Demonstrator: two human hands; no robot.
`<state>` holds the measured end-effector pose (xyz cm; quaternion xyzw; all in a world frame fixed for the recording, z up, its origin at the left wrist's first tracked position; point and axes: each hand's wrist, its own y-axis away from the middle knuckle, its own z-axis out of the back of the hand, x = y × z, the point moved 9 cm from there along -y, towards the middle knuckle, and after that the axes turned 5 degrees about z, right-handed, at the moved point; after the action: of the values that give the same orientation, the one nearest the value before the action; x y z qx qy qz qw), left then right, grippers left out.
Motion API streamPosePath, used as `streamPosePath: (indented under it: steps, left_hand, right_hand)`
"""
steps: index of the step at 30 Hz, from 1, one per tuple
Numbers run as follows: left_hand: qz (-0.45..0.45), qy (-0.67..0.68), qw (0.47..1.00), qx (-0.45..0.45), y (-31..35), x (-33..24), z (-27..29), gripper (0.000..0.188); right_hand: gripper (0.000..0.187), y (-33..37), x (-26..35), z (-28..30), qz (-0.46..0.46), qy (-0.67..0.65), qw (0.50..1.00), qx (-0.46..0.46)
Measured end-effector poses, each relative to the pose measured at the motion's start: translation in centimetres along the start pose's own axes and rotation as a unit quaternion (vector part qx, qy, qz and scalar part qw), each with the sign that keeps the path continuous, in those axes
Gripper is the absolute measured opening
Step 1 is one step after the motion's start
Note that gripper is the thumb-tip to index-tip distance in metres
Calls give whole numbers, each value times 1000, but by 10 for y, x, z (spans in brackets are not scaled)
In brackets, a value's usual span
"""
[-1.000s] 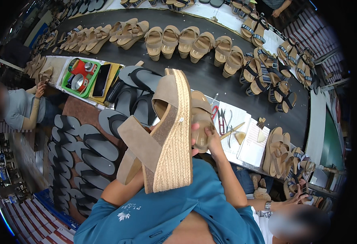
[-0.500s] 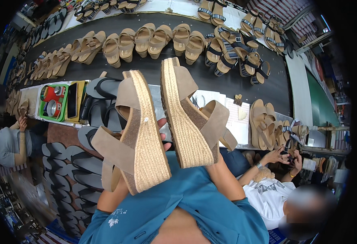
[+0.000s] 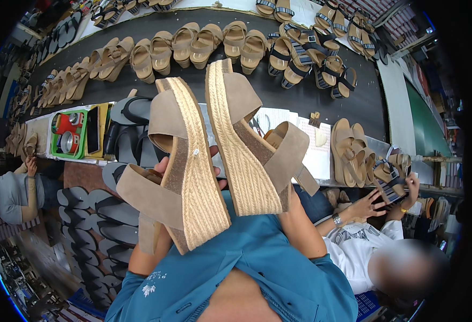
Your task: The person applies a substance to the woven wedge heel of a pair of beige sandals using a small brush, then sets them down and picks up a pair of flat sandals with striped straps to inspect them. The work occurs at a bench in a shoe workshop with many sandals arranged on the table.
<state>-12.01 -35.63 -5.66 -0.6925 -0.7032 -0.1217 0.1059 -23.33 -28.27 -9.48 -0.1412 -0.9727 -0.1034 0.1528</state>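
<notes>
Two beige wedge sandals with braided rope-covered sides are raised in front of me, toes up and sides facing me. My left hand (image 3: 215,165) grips the left wedge sandal (image 3: 198,182) from behind, its fingertips showing past the sole and beside the strap. A small white speck sits on that sandal's rope side. The right wedge sandal (image 3: 247,172) is tilted, its toe leaning left. Behind its heel rises my right wrist (image 3: 295,206); that hand's fingers are hidden by the sandal it supports. The two sandals stand close together, with a narrow gap between them.
A dark belt (image 3: 204,88) carries rows of beige sandals (image 3: 204,45) and black-strapped sandals (image 3: 332,72). Left are a green tray (image 3: 84,150) and grey flip-flops (image 3: 112,214). Papers (image 3: 316,147) lie right. A co-worker's hands (image 3: 367,206) handle a striped sandal (image 3: 389,180); another person sits far left.
Both wedge sandals have shifted slightly and turned a little in my hands. At the right, the co-worker's hands have moved apart, and a striped sandal now shows between them.
</notes>
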Motion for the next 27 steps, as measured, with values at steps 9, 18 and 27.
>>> streamPosePath:
  steps: [9, 18, 27]
  left_hand:
    - [4, -4, 1000, 4, 3, 1, 0, 100]
    - [-105, -166, 980, -37, 12, -25, 15, 82]
    - [-120, -211, 968, -70, 24, -28, 26, 80]
  right_hand:
    - [53, 7, -7, -1, -26, -24, 999, 13]
    - [53, 12, -16, -6, -47, -38, 998, 26]
    - [53, 21, -45, 0, -101, -107, 988, 36]
